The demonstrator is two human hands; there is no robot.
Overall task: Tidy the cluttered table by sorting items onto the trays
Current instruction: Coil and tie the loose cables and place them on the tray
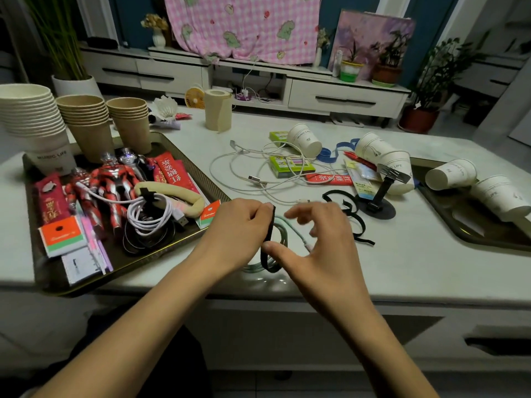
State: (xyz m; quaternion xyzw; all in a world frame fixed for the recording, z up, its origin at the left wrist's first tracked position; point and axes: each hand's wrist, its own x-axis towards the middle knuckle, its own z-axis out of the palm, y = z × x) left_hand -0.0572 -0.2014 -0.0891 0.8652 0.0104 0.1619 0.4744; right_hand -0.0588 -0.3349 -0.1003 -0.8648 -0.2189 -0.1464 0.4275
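Head view: both hands work at the near edge of the table (402, 268), between the left tray (161, 251) and the right tray (488, 245). Left hand (238, 225) pinches the top end of a black strap (267, 234) between thumb and curled fingers. Right hand (319, 242) grasps nothing; its fingers are spread and loose, and the thumb tip presses the lower part of the strap. The strap loops around a coiled pale green cable (280, 228) that lies on the table just under the hands, off both trays.

Step in hand, as I judge it, is binding the coil before it goes onto a tray. To do it well:
- Hold the thumb pressure low so the loops stay stacked.
- Pull the pinched end snug across the coil, then press it flat onto the strap so it fastens.
- Tuck the connector end in first; it looks to trail toward the right fingers, but motion blur there makes this unsure.
- Lift by the strapped section, not by a loose loop.

Likely destination is the left tray, since a bundled white cable (149, 214) already sits there. The loose white cable tangle (244, 165) and spare black straps (356, 222) remain on the table.
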